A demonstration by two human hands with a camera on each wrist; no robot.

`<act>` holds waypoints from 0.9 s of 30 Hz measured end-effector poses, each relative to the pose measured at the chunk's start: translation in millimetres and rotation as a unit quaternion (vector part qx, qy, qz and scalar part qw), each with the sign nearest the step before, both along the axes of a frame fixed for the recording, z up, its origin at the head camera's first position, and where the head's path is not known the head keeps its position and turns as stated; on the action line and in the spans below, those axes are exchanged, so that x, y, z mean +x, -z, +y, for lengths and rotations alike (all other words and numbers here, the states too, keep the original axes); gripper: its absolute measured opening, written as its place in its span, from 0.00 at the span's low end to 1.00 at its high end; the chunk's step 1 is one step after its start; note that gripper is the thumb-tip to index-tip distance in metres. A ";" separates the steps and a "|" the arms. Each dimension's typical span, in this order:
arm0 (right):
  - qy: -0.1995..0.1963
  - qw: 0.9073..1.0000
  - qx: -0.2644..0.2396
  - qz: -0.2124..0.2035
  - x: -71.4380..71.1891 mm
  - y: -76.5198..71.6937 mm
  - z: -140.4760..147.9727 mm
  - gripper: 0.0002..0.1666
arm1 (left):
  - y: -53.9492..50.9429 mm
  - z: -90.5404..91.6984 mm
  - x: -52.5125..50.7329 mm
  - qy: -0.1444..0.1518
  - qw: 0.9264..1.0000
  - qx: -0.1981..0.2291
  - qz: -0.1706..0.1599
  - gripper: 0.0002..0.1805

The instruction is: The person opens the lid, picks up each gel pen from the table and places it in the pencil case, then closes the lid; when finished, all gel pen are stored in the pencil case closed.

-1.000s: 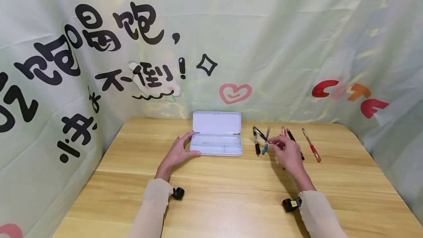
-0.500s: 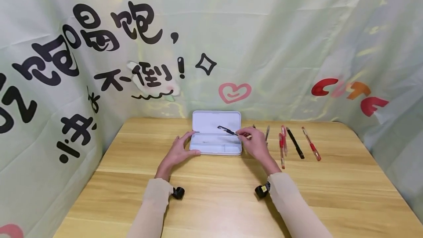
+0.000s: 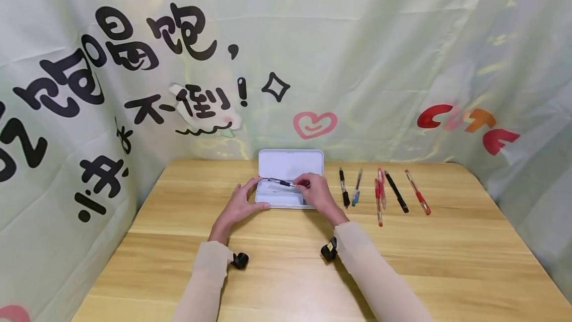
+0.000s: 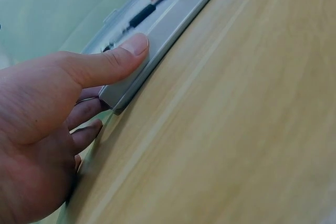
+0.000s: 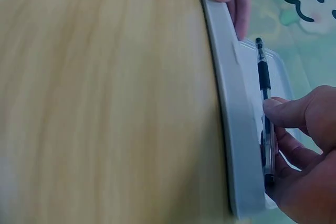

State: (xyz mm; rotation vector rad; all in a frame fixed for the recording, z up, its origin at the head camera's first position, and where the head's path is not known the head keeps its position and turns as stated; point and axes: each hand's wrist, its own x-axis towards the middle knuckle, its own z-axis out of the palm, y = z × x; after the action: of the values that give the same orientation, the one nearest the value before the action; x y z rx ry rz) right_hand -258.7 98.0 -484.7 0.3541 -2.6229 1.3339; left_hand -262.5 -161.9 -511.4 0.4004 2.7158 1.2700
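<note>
A pale lavender pencil case point(image 3: 290, 161) lies on the table with its lid raised at the back. My left hand point(image 3: 239, 206) grips its left end, thumb at the front edge and fingers round the side. My right hand point(image 3: 318, 194) pinches a clear pen with a black grip point(image 3: 280, 182) between thumb and fingers. That pen is held lengthwise over the case's rear compartment. In the right wrist view the same pen point(image 5: 264, 74) runs alongside the case wall point(image 5: 236, 114). Whether it touches the case floor cannot be told.
To the right of the case lie a black-gripped pen point(image 3: 343, 188), a blue-tipped pen point(image 3: 357, 189), a black pen point(image 3: 396, 193) and several red or pink pens, one red pen point(image 3: 418, 194) farthest right. A printed curtain point(image 3: 380, 63) hangs behind the wooden table point(image 3: 277, 262).
My right hand has carried the black-gripped pen leftward from among the loose pens to over the open case. The left hand has stayed on the case's left end.
</note>
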 end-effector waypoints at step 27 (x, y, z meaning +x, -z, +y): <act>-0.019 0.999 -0.045 -0.020 1.3 -1.1 -2.4 0.13 | 0.8 0.0 0.6 -0.002 1.000 0.001 0.000 0.50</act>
State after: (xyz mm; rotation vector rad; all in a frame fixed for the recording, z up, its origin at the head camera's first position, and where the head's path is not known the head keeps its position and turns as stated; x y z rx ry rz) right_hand -257.4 95.5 -483.5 0.3696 -2.5898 1.4786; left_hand -261.9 -161.9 -512.2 0.3954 2.7165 1.2740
